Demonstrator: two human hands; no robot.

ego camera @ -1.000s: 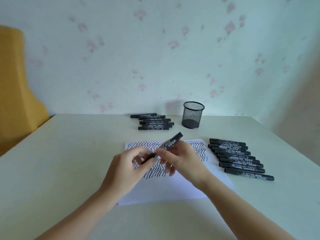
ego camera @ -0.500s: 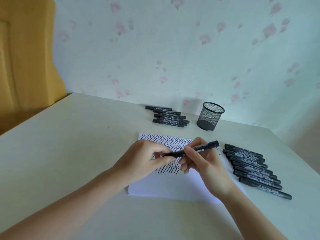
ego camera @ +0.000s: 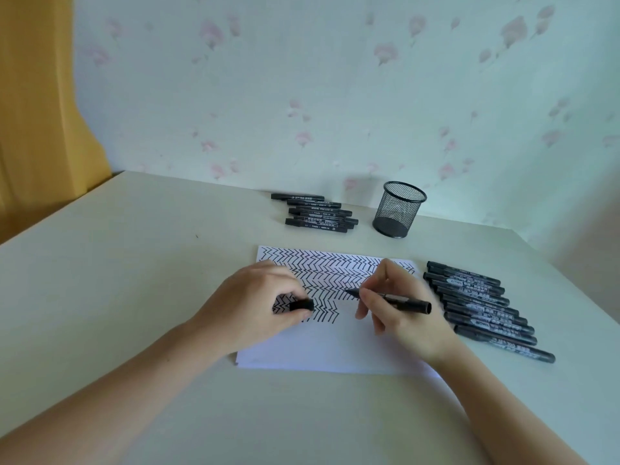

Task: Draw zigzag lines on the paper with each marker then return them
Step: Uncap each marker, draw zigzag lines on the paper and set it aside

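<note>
Our right hand (ego camera: 399, 310) pinches an uncapped black marker (ego camera: 391, 298) between thumb and fingertips (ego camera: 367, 298), the tip pointing left and poised over the drawn lines, the barrel running out to the right past the knuckles. We cannot tell whether the tip touches the sheet. Our left hand (ego camera: 255, 303) is curled tight around the marker cap (ego camera: 302, 305), which pokes out to the right of the fingers, well apart from the tip. Both hands sit over the paper (ego camera: 335, 350), whose far half is filled with rows of black zigzags while the near half is blank. Just right of the paper lies a row of markers (ego camera: 483, 305). Farther off, a smaller group of markers (ego camera: 315, 213) sits left of a mesh pen cup (ego camera: 399, 209) on the table (ego camera: 117, 280).
</note>
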